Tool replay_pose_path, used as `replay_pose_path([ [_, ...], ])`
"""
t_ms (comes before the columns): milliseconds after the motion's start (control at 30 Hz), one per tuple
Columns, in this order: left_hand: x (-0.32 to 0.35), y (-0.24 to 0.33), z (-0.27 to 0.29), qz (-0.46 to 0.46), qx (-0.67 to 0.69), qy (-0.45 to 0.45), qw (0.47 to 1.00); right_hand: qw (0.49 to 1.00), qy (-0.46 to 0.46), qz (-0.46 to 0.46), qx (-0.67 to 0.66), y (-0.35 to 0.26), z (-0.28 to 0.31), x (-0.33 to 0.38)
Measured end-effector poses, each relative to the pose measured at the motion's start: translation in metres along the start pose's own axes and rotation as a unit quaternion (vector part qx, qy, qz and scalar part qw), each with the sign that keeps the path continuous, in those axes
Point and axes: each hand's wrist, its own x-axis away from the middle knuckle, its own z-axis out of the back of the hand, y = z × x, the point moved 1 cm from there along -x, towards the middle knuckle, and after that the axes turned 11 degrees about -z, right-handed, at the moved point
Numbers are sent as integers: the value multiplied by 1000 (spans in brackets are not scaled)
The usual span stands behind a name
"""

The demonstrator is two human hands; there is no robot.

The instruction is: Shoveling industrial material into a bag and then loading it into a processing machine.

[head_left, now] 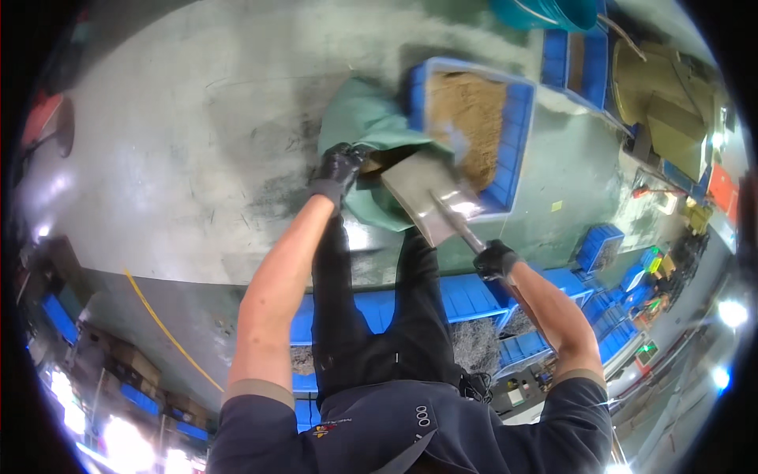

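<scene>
A green sack (357,114) lies on the floor in front of me, its mouth turned toward me. My left hand (342,167), in a black glove, is closed on the left edge of that mouth. In my right hand (496,261), also gloved in black, is the shaft of a shovel (418,186). The wide metal blade is tilted at the sack's opening, slightly blurred, and hides part of it. Just right of the sack stands a blue crate (515,154) holding brown, sand-like material (474,110). How full the sack is, I cannot tell.
A teal bucket (545,11) and another blue crate (555,59) stand at the far right. Brown sacks or boxes (675,118) are piled beyond them. Close by my legs runs a row of blue crates (466,294), some holding grey scrap-like material (476,344).
</scene>
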Motion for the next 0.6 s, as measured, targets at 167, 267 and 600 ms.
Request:
replay_pose_path([
  [167,-16,9,7,-2,-81,-55,995,906,3,-211,-367,16,-11,114],
  [267,-21,33,21,106,9,-17,994,923,-39,-222,-312,82,-9,83],
  [600,-115,146,31,51,-374,-81,923,986,-85,136,-48,158,46,-199],
])
